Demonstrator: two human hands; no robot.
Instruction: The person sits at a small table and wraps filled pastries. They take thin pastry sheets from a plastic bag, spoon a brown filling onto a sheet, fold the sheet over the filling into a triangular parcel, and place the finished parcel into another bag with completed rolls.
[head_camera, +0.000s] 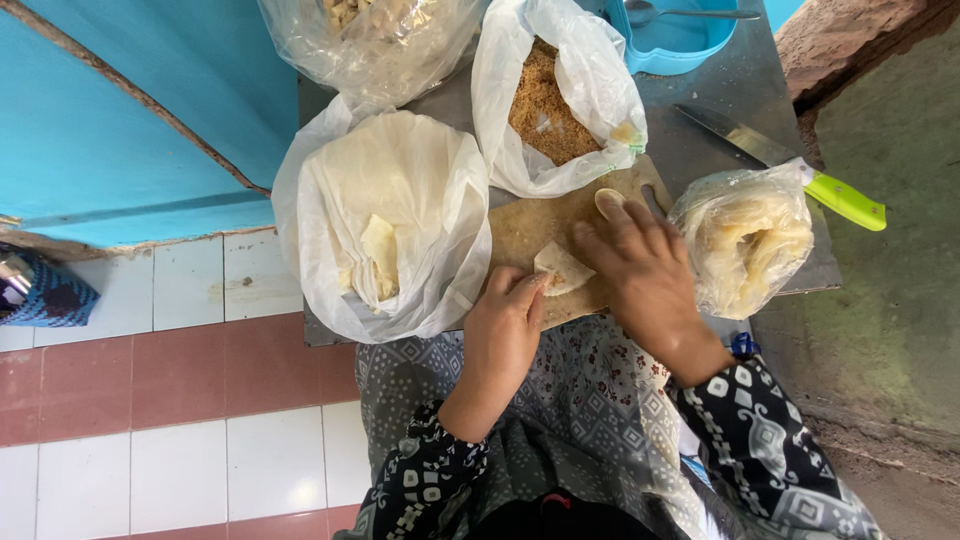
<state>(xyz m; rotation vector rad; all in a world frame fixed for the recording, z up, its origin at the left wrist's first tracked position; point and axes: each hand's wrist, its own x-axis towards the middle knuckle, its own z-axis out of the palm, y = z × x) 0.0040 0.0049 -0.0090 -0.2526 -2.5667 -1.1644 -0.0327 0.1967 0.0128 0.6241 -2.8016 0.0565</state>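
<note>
A: Entry, near edge first. What do the hands show?

B: Left hand (505, 325) rests on the near part of the wooden cutting board (530, 228), fingertips pinching the left corner of a small folded pastry wrapper (562, 268). Right hand (640, 265) lies flat over the wrapper's right side, fingers spread and pressing down, not clenched around anything. Both wrists come out of black-and-white patterned sleeves (760, 440); a grey patterned cloth covers the lap below.

A: Position of the wrapper?

B: On the board, near its front edge, between the two hands and touching both. A small pale oval piece (608, 201) sits on the board just beyond the right fingertips.

A: Flanking items on the tabletop (720, 90)?

B: Left of the board, a large white plastic bag (385, 215) lying open, thin pale sheets inside. Right of the board, a clear bag (745, 235) holding a stack of pale yellowish wrappers, just beside the right hand.

A: Farther back?

B: Beyond the board, an open bag of brown crumbs (545, 105), its lower edge touching the board. Far left, another clear bag (370, 40), contents partly cut off. Far right, a knife with a green handle (845, 198), blade pointing away. At the far edge, a light blue plastic container (680, 40) with a spoon (690, 13) across it.

A: Floor?

B: Red and white tiles (150, 400) to the left
</note>
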